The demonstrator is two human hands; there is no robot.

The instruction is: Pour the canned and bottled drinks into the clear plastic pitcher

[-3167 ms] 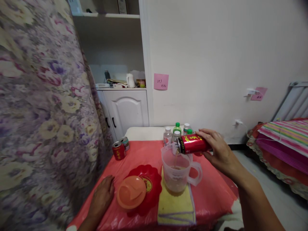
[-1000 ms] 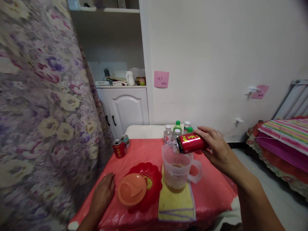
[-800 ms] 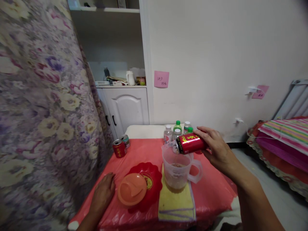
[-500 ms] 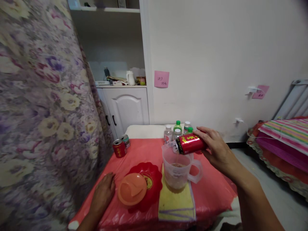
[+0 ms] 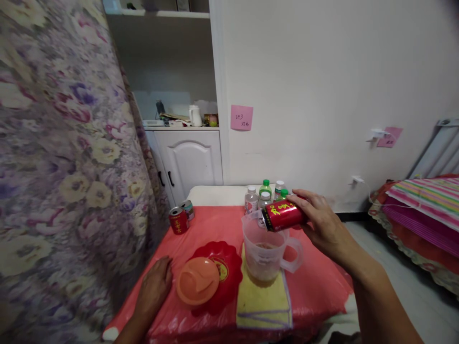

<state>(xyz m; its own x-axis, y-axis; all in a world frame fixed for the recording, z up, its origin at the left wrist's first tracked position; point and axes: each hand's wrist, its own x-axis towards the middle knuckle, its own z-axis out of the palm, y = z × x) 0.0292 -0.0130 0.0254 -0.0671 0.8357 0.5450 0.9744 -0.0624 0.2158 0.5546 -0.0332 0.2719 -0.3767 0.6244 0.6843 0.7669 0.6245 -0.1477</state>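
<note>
My right hand (image 5: 317, 217) grips a red drink can (image 5: 285, 215) with yellow lettering. The can lies tilted, almost level, its top end low over the rim of a translucent plastic measuring jug (image 5: 260, 239). Some brownish liquid shows in the jug, which stands on a yellow cloth (image 5: 263, 306). Whether a stream leaves the can is hard to see. On the table's left side, my left hand (image 5: 156, 282) lies flat and holds nothing. Beside it, an orange bowl (image 5: 197, 282) with a divider sits on a red scalloped plate (image 5: 229, 296).
Several plastic bottles (image 5: 251, 198) stand behind the jug. A second red can (image 5: 178, 220) and a smaller teal can (image 5: 187, 208) are at the back left of the red-covered table (image 5: 215, 222). A floral curtain (image 5: 71, 167) hangs at left; a bed (image 5: 423, 215) is at right.
The red can's top end has tipped very slightly lower over the jug. My left hand, the jug and the bowl keep their places.
</note>
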